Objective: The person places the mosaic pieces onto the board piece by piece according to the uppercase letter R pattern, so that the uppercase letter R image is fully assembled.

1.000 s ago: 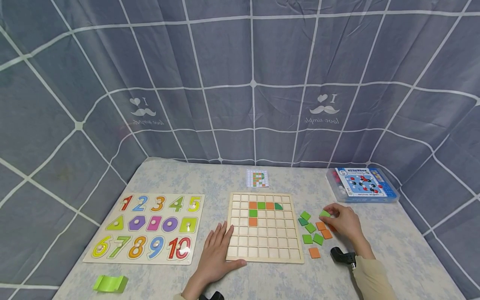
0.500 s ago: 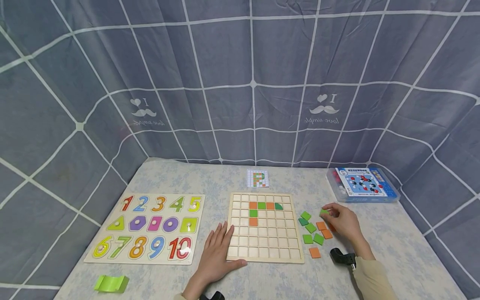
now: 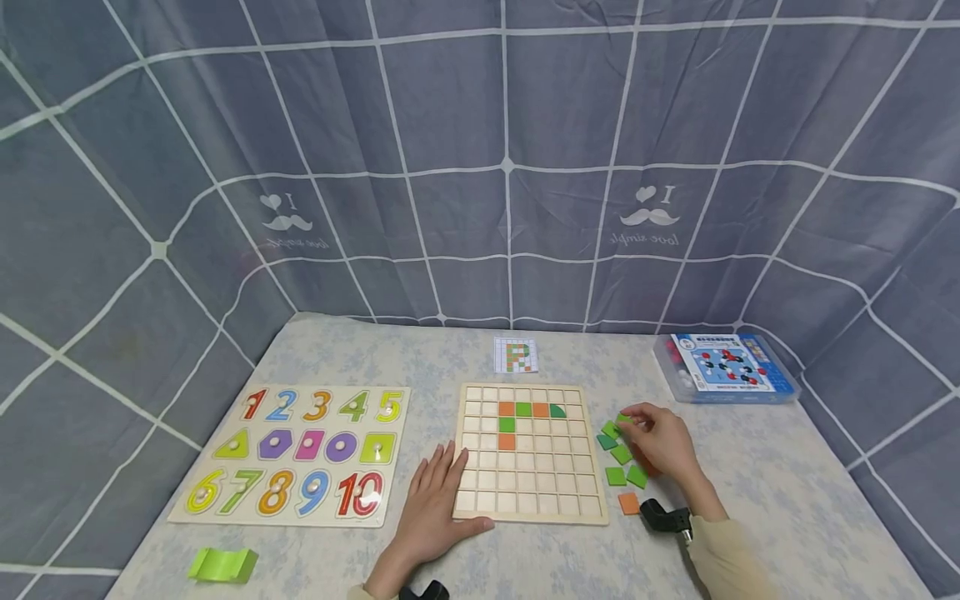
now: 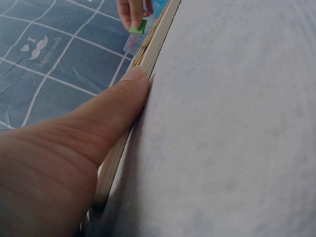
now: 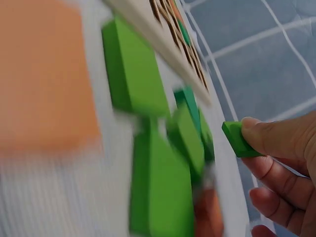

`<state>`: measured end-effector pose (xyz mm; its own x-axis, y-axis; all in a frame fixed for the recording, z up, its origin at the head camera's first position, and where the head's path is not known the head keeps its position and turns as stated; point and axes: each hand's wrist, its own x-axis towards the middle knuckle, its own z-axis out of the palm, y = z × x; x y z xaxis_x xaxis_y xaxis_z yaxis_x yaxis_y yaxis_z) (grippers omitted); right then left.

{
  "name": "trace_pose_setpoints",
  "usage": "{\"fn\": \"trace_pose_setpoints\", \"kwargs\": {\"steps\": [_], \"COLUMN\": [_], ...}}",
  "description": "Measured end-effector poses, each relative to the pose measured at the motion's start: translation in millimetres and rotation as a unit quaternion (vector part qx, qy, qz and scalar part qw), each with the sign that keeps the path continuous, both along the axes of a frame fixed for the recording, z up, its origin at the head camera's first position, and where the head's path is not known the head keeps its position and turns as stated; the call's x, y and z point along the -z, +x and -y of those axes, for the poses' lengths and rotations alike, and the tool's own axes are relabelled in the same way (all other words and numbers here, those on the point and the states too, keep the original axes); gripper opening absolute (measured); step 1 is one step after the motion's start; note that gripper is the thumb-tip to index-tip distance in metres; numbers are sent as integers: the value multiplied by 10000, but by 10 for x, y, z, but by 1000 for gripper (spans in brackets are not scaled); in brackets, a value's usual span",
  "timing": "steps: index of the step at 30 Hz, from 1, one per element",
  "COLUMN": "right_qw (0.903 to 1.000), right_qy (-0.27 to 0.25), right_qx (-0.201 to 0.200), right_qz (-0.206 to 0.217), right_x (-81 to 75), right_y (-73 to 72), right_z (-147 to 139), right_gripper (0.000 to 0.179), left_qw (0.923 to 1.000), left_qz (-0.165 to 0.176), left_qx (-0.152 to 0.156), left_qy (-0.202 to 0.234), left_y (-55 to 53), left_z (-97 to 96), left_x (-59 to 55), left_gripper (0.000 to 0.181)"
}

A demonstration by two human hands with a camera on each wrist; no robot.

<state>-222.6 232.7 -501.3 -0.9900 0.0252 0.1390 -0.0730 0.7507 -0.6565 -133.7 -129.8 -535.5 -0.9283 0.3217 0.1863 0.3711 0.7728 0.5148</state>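
Observation:
Between thumb and fingertips my right hand (image 3: 660, 442) pinches a green square tile (image 5: 238, 139), held above the loose tiles. Several green tiles (image 3: 616, 477) lie right of the wooden grid board (image 3: 555, 460), with a dark green piece (image 3: 606, 442) and an orange tile (image 3: 628, 503). My right hand partly hides other orange tiles. In the board, orange and green squares (image 3: 523, 409) plus a dark green rounded piece (image 3: 557, 411) form a row and a short column. My left hand (image 3: 429, 508) rests at the board's near left corner, fingers straight; its thumb (image 4: 116, 106) lies against the front edge.
A small card (image 3: 515, 356) with a coloured grid pattern lies behind the board. To the left is a number and shape puzzle (image 3: 322, 417), with a green curved block (image 3: 222, 567) in front of it. A clear plastic box (image 3: 726, 369) stands at the back right.
My right hand has lifted the green tile and moved left with it, toward the board. My left hand stays in place.

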Motion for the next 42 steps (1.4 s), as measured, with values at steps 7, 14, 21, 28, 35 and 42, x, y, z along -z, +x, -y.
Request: {"fn": "trace_pose_setpoints", "kwargs": {"steps": [7,14,21,28,35,42], "right_qw": [9975,9913,9826,9726,9661,9619], "right_qy": [-103,-451,-429,-455,-486,-501], "right_qx": [-530,-1154,-1787,-2270,-2528,-2689], "right_qz": [-455,-441,-271,-216,-182,-34], "right_x": [-12,-85,-114,-71,-38,-19], "right_y": [2,54,80,77,82,94], "right_z": [285,604,909,1159,1298,1363], "right_gripper": [13,10,8,11,11,10], "left_qw": [10000,10000,10000,9999,9999,9997], "left_qz": [30,-13,-1,-65,-118,-178], "left_qx": [-27,-14,-10,-21,-3,-23], "left_qy": [-33,-41,-96,-113,-119,-154], "left_y": [-6,0,5,10,5,5], "left_z": [-20,-19,-19,-17,-15,-5], "left_x": [-5,-8,-8,-10,-4,12], "left_gripper": [102,102,102,102,102,102]}}
